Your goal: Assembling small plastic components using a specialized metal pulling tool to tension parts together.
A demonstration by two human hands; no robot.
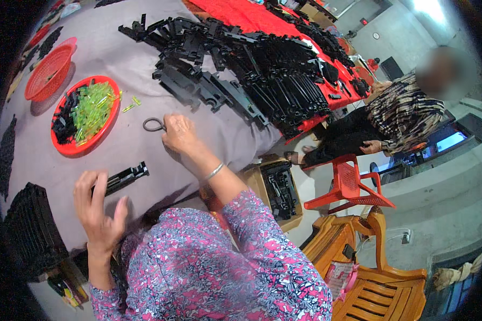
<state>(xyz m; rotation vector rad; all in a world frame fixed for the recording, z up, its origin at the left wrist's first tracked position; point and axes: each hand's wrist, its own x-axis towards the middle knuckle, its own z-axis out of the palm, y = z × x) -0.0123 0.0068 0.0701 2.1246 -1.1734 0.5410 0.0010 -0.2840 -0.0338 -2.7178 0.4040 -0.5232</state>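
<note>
My left hand (100,211) is over the near edge of the cloth-covered table, its fingers and thumb apart. Just beyond its fingers lies a long black plastic part (128,179), one end hidden behind them; whether they touch it I cannot tell. My right hand (180,132) is closed near the middle of the table around a tool with a black ring handle (154,124); the rest of the tool is hidden. To the left, a round red tray (114,127) holds small green clear tubes (93,112) and little black pieces (65,119). Several loose tubes (135,100) lie beside it.
A heap of black plastic parts (198,48) and neat rows (289,80) fill the far side. A red basket (51,72) and stacked black parts (32,227) stand left. On the right are a carton (293,222), red chair (353,184), wooden bench (380,289) and seated person (399,112).
</note>
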